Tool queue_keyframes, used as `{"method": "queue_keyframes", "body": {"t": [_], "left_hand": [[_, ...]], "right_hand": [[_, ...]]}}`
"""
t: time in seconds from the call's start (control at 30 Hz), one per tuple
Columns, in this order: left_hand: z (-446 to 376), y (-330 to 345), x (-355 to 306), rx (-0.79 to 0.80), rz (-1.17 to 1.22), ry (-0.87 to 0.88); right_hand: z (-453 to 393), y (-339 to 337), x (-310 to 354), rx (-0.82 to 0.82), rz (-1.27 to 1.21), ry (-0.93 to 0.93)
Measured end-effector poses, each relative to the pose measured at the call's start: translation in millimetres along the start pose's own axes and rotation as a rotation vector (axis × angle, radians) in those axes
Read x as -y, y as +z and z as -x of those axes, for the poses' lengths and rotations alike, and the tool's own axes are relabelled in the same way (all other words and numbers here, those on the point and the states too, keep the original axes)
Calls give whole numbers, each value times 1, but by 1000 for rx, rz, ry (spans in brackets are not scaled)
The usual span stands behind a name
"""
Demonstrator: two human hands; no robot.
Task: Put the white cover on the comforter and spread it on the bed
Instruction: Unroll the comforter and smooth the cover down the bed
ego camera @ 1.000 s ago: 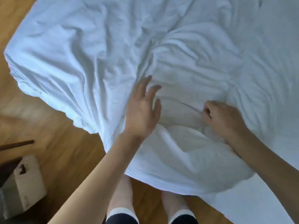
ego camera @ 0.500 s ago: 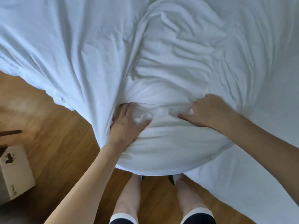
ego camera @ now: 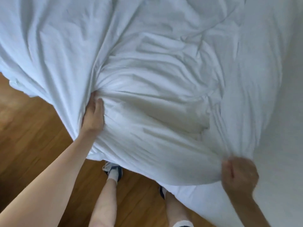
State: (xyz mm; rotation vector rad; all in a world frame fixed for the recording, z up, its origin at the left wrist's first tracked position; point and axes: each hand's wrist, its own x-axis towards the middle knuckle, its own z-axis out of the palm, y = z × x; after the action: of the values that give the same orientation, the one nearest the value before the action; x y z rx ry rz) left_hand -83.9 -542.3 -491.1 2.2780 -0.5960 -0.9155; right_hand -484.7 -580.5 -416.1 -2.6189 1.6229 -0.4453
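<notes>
The left hand's fingers (ego camera: 96,104) are curling into a bunch of white fabric, clamping a gathered fold of the white cover (ego camera: 155,102) where creases are fanning out from the grip. The left hand (ego camera: 92,116) is sitting at the hanging edge of the bedding, its bare forearm running down to the lower left corner. The right hand (ego camera: 238,175) is blurred, but its fingers are closing into a fist that is pinching the cover's lower edge, with taut pleats rising from it. Between the two hands the cover is bulging over a padded mass, presumably the comforter inside, though the filling itself is not showing. The whole bundle is lying rumpled across the bed (ego camera: 282,112), drooping over the near edge toward the wooden floor (ego camera: 32,136). The person's feet, in white socks and dark shoes (ego camera: 114,172), are standing on that floor just beneath the overhanging fabric.
</notes>
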Motion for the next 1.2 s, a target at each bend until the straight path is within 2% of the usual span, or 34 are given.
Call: {"method": "queue_keyframes", "body": {"t": [0.13,0.2,0.23,0.27,0.33,0.37,0.43,0.5,0.53,0.57,0.63,0.73,0.83,1.0,1.1,1.2], "left_hand": [[5,-6,-21,-30,37,-46],[-6,-8,-46,-105,-92,-88],[-10,-10,-60,-114,-262,-84],[-14,-9,-67,-124,-467,10],[-6,9,-80,-21,-735,464],[7,24,-86,94,-806,733],[39,49,-85,369,-868,1094],[69,62,-69,530,-878,1202],[84,60,-57,561,-889,1147],[100,56,-43,561,-891,1062],[136,48,-13,526,-835,912],[190,47,24,490,-619,651],[217,55,31,368,-439,437],[161,54,-2,117,-379,388],[116,64,-6,101,-474,424],[118,89,7,36,-508,369]], "right_hand": [[-16,10,6,128,-112,15],[-48,-4,7,406,-108,4],[-67,-12,10,570,-86,-22],[-86,-14,11,641,-43,-92],[-119,-8,14,573,-5,-316],[-131,0,19,530,-28,-432],[-146,26,27,653,-18,-602],[-140,46,27,954,71,-647],[-133,50,24,1081,110,-626],[-126,51,21,1123,116,-602],[-112,49,17,1028,74,-601],[-91,41,19,842,28,-602],[-78,38,12,625,11,-599],[-70,49,-6,413,-85,-584],[-69,44,-17,208,-182,-491],[-50,9,-44,-2,-272,-410]]}}
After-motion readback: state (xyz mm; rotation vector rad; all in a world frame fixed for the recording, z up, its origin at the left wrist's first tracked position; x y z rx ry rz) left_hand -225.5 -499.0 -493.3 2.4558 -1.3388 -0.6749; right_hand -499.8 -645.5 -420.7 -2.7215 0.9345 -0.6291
